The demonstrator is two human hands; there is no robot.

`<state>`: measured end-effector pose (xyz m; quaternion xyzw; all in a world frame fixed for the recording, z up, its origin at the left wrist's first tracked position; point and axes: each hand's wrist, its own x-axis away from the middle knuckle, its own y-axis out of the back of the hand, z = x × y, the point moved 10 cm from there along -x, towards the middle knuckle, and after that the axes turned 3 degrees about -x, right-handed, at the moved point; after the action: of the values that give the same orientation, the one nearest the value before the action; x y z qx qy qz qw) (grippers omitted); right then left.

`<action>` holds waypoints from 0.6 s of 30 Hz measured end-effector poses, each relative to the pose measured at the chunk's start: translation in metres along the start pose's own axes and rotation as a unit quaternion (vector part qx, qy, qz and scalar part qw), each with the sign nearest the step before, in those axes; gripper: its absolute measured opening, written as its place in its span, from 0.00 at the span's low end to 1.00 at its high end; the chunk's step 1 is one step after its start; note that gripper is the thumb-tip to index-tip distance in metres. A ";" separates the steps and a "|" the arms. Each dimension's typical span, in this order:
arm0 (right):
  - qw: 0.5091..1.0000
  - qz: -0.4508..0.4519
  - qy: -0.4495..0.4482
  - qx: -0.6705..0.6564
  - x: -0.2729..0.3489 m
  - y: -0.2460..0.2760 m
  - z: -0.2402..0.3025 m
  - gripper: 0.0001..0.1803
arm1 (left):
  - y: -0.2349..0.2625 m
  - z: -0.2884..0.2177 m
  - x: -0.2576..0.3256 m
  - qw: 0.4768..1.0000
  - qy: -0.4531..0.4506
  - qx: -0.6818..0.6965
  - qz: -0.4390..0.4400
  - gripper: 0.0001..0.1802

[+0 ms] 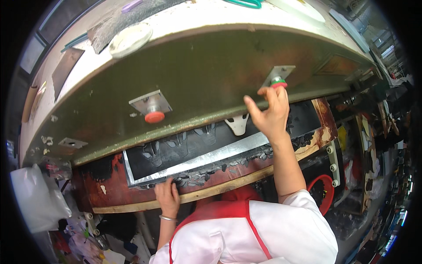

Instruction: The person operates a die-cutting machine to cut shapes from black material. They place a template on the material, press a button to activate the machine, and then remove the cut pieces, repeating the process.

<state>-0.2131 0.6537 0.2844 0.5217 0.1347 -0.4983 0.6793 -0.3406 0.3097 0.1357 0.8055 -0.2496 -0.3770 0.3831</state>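
Note:
My right hand (273, 114) is raised to the green front of a machine, its fingertips at a red and green push button (278, 84). The thumb stands apart from the fingers, and nothing shows in the grasp. Lower down, my left hand (167, 197) rests at the wooden front edge of the bed beside small black scraps (193, 177), fingers extended and holding nothing visible. Behind these lies a black sheet (176, 152) with several cut outlines. A shiny metal strip (202, 158) crosses it at a slant. A whitish three-cornered shape (238, 125) sits partly under the machine's lower edge.
Another red push button (154, 116) projects from the panel at left. On the white top lie a round dish (130, 40), a grey textured sheet (132, 22) and a teal-handled tool (248, 3). Clear plastic bags (37, 198) hang at left; a red bin (323, 193) stands lower right.

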 end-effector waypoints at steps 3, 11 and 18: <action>0.999 -0.034 0.015 -0.031 -0.006 0.003 0.014 0.20 | -0.023 0.021 -0.021 0.999 0.040 0.011 0.009 0.12; 0.991 0.009 -0.073 -0.109 0.041 -0.009 -0.023 0.17 | -0.018 0.027 -0.048 0.999 0.048 0.013 -0.001 0.04; 0.957 0.265 -0.054 -0.104 0.201 -0.048 0.018 0.19 | -0.032 0.027 -0.012 0.999 0.035 -0.016 0.007 0.04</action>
<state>-0.1649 0.5330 0.1229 0.4377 0.0059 -0.3112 0.8436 -0.3653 0.3253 0.1036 0.8102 -0.2353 -0.3500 0.4070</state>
